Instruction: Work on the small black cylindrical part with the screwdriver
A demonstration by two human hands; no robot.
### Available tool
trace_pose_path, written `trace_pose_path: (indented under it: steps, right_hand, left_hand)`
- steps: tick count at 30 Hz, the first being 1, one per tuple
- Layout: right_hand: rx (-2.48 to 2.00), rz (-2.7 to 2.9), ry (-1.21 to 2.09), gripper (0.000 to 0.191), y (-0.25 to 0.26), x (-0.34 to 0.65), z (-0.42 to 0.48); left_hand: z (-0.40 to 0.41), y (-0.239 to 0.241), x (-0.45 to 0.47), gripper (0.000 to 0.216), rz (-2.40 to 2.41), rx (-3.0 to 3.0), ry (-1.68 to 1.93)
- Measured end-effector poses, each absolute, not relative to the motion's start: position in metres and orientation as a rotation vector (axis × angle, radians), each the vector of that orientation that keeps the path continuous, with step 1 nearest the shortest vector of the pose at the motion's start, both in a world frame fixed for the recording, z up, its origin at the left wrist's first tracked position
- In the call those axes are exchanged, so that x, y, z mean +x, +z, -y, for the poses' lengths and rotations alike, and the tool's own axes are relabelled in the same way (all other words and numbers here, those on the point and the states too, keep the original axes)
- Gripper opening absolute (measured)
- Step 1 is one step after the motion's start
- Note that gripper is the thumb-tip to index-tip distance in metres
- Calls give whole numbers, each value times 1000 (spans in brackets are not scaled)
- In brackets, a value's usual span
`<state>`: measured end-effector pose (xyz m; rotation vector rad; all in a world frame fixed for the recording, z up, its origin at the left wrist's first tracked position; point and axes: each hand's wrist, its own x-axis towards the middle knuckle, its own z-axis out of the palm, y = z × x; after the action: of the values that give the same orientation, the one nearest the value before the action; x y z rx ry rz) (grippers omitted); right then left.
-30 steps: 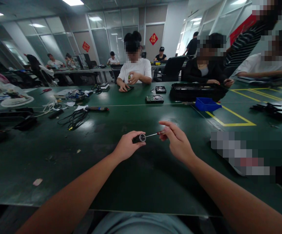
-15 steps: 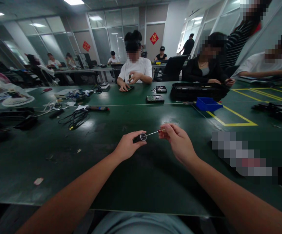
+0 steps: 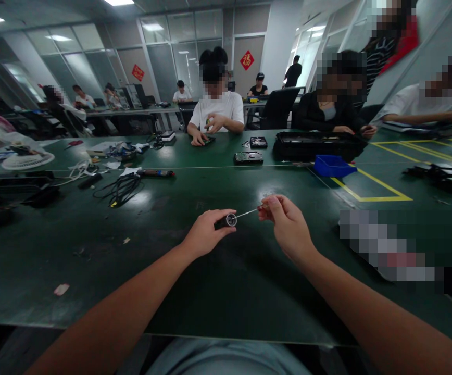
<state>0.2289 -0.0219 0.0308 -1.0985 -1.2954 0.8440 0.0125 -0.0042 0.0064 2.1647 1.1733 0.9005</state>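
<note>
Over the green table my left hand (image 3: 206, 234) grips a small black cylinder (image 3: 230, 220) with a silvery ring at its end, thumb and fingers wrapped round it. The ringed end faces right and toward me. My right hand (image 3: 286, 224) pinches the reddish handle of a thin screwdriver (image 3: 246, 213). Its metal shaft slants down to the left, and the tip reaches the cylinder's ringed end. Whether the tip sits in a screw is too small to make out. The fingers hide most of the handle.
Beyond my hands lie hard drives (image 3: 248, 157), a blue bin (image 3: 334, 166) and a long black casing (image 3: 319, 146). To the left are a cable coil (image 3: 120, 190) and a white fan grille (image 3: 26, 160). A blurred object (image 3: 386, 250) lies at right. Several people sit around, one opposite (image 3: 216, 112).
My right hand has shifted slightly up and to the right with the screwdriver. The cylinder in my left hand has moved a tiny bit right. In the background, a standing person has moved.
</note>
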Motion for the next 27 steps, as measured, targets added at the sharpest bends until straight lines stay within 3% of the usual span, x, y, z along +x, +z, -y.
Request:
trace_pose_path:
  steps: [8, 15, 22, 27]
  right_hand:
    - [-1142, 1454, 725, 29, 41, 228, 29]
    - [-1333, 1557, 490, 39, 46, 233, 32]
    - [-1219, 1682, 528, 18, 42, 234, 30]
    - [-1238, 1682, 648, 28, 37, 236, 27]
  left_hand:
    - [4, 6, 11, 44, -1184, 2172, 897]
    - [5, 8, 13, 44, -1216, 2159, 877]
    - [5, 7, 13, 43, -1208, 2155, 899]
    - [4, 4, 12, 42, -1201, 2177, 894]
